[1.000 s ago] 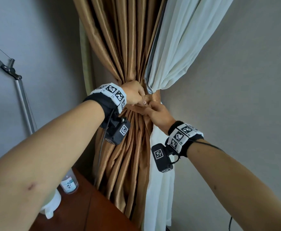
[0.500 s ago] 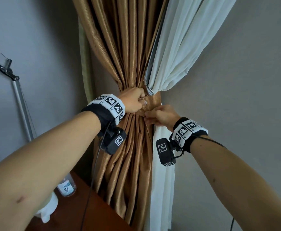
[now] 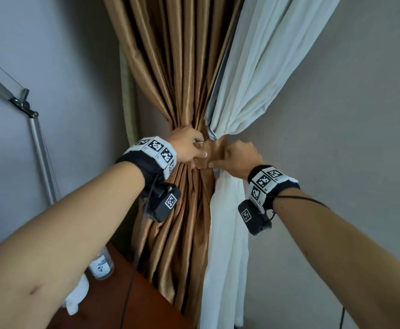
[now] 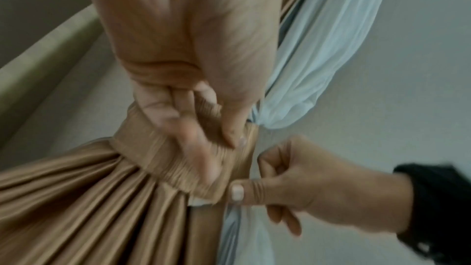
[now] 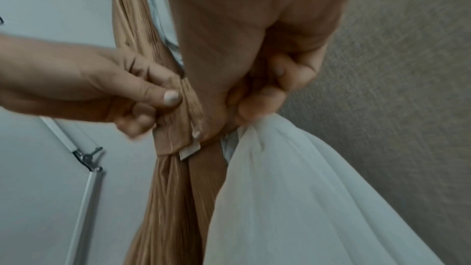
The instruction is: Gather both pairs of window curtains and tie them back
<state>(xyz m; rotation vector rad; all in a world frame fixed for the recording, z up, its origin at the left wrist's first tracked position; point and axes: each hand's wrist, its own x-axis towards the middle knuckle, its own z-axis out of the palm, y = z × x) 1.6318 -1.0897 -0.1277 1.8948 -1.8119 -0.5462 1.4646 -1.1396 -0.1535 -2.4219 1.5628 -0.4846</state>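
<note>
The left hand [image 3: 189, 146] is pinching the tie band [image 3: 212, 154] wrapped around the gathered brown curtain [image 3: 182, 67] and white curtain [image 3: 260, 67]; the right hand [image 3: 239, 160] is pinching the band's other end, thumb pressing it; a bottle [image 3: 101, 267] is standing on the surface [image 3: 146, 305] below.

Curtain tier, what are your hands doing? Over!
Left hand and right hand both pinch the tieback band. Band wraps gold curtain and white sheer. Nothing blocking.
</note>
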